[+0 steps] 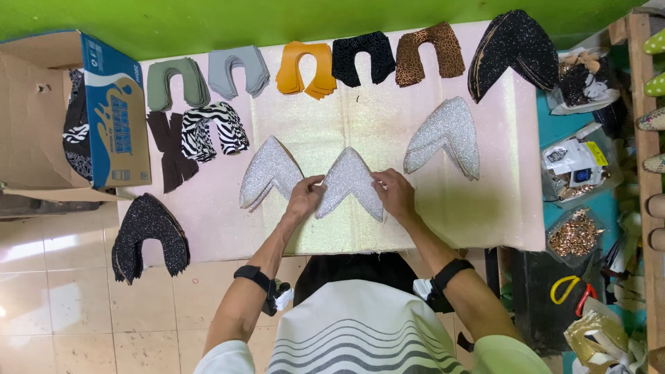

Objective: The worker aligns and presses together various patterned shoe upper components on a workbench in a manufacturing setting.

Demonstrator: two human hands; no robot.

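Both hands pinched the silver glitter piece [350,181] between them, left hand [305,197] and right hand [395,194] equally close, its point aimed away.

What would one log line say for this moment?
left hand: holds silver piece | right hand: holds same piece | surface: pink table

Cardboard box [41,111], orange cutouts [305,68], yellow-handled scissors [569,289] nearby.

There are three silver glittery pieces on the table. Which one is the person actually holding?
The middle silver piece: the left hand and right hand grip its two edges. The left one and the right one lie untouched.
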